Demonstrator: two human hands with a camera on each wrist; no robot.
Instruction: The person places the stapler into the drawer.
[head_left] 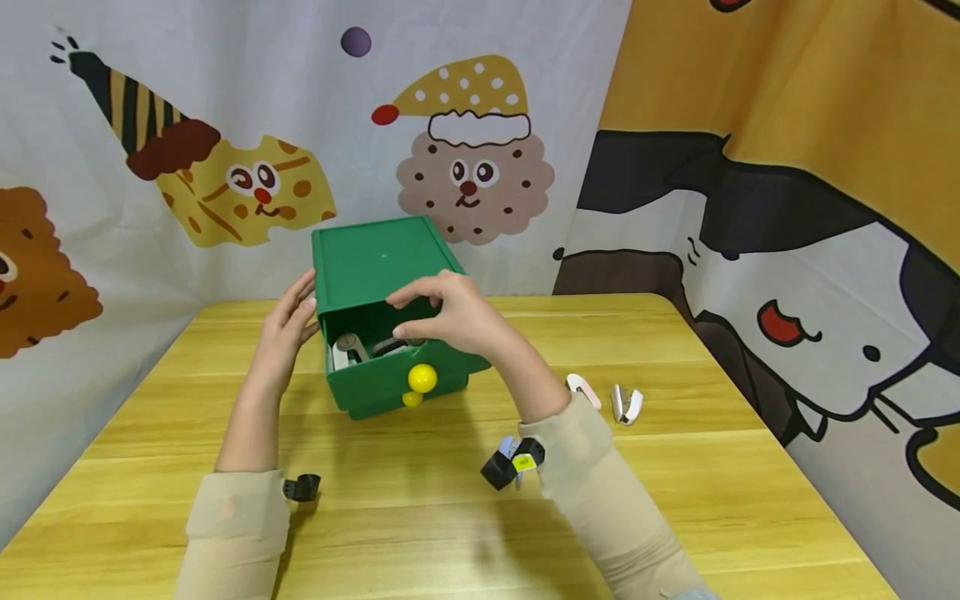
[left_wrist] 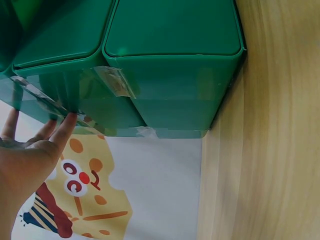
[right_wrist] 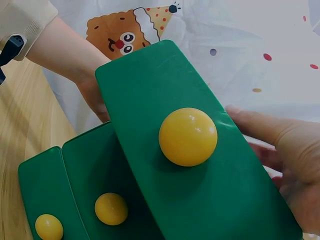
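I see the green drawer box [head_left: 378, 262] on the table [head_left: 375, 525], its top drawer [head_left: 375, 382] pulled out. The right hand [head_left: 457, 315] is over that drawer, thumb and forefinger apart. The left hand's [head_left: 279, 333] straightish, spread fingers touch the box's side. Two small staplers [head_left: 632, 407] lie to the right.

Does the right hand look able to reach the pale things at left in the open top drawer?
Probably yes: the right hand is at the opening of the top drawer, nothing visible blocks its way to the pale things, and the cabinet top does not cover them.
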